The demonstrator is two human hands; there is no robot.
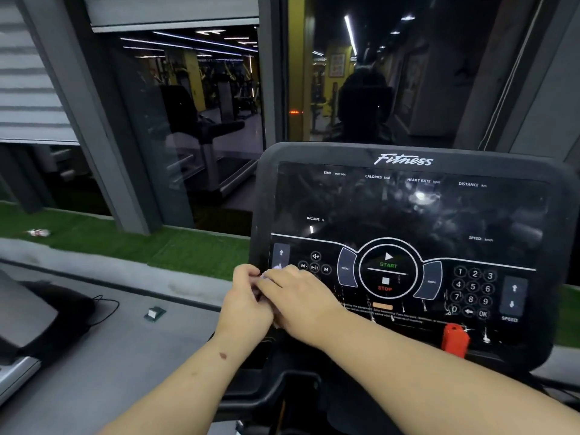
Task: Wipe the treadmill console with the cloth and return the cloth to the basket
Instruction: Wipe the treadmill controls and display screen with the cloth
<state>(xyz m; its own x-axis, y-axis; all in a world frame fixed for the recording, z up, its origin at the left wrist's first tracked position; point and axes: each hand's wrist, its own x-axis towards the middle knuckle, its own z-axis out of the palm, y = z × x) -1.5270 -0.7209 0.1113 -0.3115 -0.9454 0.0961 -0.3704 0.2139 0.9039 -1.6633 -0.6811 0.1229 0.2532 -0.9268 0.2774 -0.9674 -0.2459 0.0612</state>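
Both hands, left (246, 301) and right (296, 298), pinch the cloth (266, 275) at the console's (405, 246) eight o'clock; sweep toward three o'clock, pressing lightly over buttons.

Left hand (248, 298): forearm bare, fingers curled, pinching pale material; right hand (295, 293): forearm crossing from lower right, palm down, fingers bent, touching the left hand.

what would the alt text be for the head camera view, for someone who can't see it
Two bare hands, left hand and right hand, hold a small pale cloth against the lower left corner of a black treadmill console. A red safety clip sits at its bottom edge; dark windows lie beyond.
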